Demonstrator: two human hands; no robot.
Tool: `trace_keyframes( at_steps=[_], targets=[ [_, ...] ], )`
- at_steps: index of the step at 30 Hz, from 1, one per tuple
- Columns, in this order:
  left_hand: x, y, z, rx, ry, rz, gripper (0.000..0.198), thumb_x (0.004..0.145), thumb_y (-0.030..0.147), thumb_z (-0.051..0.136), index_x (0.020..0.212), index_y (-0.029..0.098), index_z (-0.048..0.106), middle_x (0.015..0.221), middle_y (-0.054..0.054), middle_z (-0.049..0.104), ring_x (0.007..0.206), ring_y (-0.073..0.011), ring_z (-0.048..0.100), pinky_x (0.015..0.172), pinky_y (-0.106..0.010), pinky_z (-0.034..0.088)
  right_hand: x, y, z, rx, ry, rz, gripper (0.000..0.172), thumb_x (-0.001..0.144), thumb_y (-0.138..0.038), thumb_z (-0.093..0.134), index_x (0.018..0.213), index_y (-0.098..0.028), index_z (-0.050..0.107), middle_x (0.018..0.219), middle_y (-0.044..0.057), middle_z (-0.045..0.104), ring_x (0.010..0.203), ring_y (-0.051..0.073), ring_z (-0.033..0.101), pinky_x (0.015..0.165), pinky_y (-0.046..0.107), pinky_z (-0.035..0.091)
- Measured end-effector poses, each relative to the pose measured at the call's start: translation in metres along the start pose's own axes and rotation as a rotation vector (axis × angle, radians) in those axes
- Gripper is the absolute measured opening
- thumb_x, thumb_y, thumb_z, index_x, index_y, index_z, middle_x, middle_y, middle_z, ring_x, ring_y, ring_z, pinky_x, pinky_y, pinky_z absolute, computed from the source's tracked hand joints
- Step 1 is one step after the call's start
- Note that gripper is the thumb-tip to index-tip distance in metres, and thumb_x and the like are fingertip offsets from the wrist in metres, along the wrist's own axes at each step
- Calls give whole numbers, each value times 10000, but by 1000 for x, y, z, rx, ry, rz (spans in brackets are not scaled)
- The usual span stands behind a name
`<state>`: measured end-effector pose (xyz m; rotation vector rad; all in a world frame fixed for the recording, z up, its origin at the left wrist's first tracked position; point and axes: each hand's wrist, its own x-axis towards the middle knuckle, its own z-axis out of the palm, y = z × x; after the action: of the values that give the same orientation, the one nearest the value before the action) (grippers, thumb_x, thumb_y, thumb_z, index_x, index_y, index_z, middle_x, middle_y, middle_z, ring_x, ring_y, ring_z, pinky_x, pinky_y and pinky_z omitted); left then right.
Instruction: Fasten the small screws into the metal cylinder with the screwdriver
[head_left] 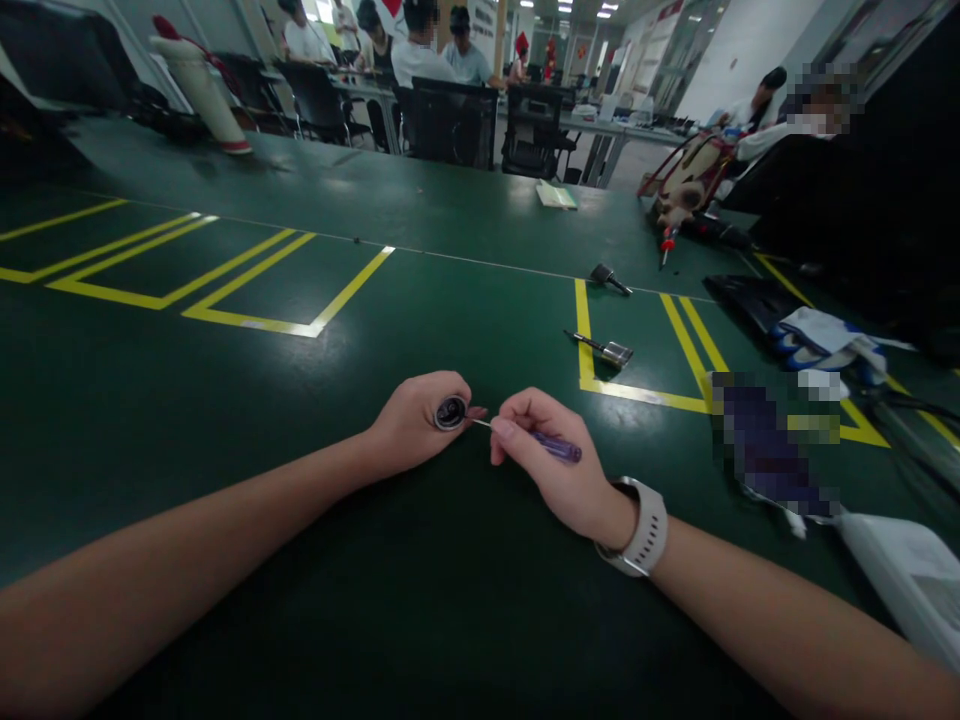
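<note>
My left hand [412, 425] is wrapped around a dark cylindrical part [451, 412], its round, silver-rimmed open end facing me. Between the fingers of my right hand [551, 450] is a screwdriver [556, 447] with a purple handle, its thin shaft pointing left toward the cylinder. The tip reaches the side of the part near my left fingertips; whether it touches, I cannot tell. Beyond my right hand lies a small metal part with a thin rod [613, 352], and farther back a similar dark piece [602, 275].
Yellow tape outlines [315, 329] mark the green table [450, 310]. On the right lie blue-white gloves [829, 340], a dark pouch [750, 300], a purple item, partly blurred [772, 440], and a white device [907, 570]. A notepad [556, 195] lies at the far edge; people sit beyond.
</note>
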<state>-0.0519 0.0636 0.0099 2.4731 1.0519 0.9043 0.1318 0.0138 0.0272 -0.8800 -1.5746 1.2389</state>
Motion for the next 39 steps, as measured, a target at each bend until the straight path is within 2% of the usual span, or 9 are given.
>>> trace_keyframes(
  at_steps=[3,8,11,15,19,27,30,33,39],
  targets=[
    [1,1,2,1,20,28,209,807,243,551,635,168,460,594,37,465,539,-87,458,484,-203,339,-2,4,3,49,34,53,127,843,-266,567,738,-196,576,700,-9,598,665,126,557,643,280,442],
    [1,1,3,-1,57,49,226,809,213,571,622,166,452,590,36,457,533,-80,445,483,-206,335,-4,14,11,454,83,207,105,827,-283,582,765,-198,584,749,0,628,726,134,582,668,283,454],
    [1,0,3,-3,82,42,243,806,224,586,617,168,443,582,40,456,526,-76,440,477,-204,332,-4,13,15,556,97,271,108,816,-286,590,754,-198,581,757,2,634,727,131,585,655,273,452],
    [0,0,3,-11,101,9,255,809,256,594,620,169,446,579,42,458,523,-74,438,470,-201,333,-7,13,15,504,79,221,97,810,-291,606,771,-203,594,772,3,640,749,137,590,666,276,453],
    [1,1,3,-26,67,23,276,816,291,591,616,168,447,574,44,456,520,-75,440,475,-203,337,-9,16,12,384,75,132,101,837,-303,581,795,-213,601,769,-3,636,742,141,588,682,291,452],
    [0,1,2,4,23,39,224,814,218,569,631,165,453,593,38,458,537,-84,450,495,-210,335,-11,15,10,242,129,39,125,857,-297,556,773,-220,608,718,-10,614,688,148,565,677,311,437],
    [-1,1,2,41,-4,54,212,826,210,539,637,163,457,604,29,468,554,-94,461,509,-217,341,-9,15,10,230,155,52,123,852,-297,564,768,-219,609,716,-11,618,685,145,564,674,303,435],
    [-1,1,1,112,-50,89,200,844,214,501,653,157,485,623,12,493,572,-107,472,529,-231,352,-7,17,9,245,125,83,120,850,-287,569,767,-210,608,714,-11,623,684,138,561,670,293,431],
    [-1,0,3,187,-101,129,199,852,223,492,666,154,507,631,4,507,584,-115,472,556,-242,356,-1,20,4,372,141,184,162,832,-252,564,685,-190,588,627,-20,612,613,123,539,628,276,415]
  ],
)
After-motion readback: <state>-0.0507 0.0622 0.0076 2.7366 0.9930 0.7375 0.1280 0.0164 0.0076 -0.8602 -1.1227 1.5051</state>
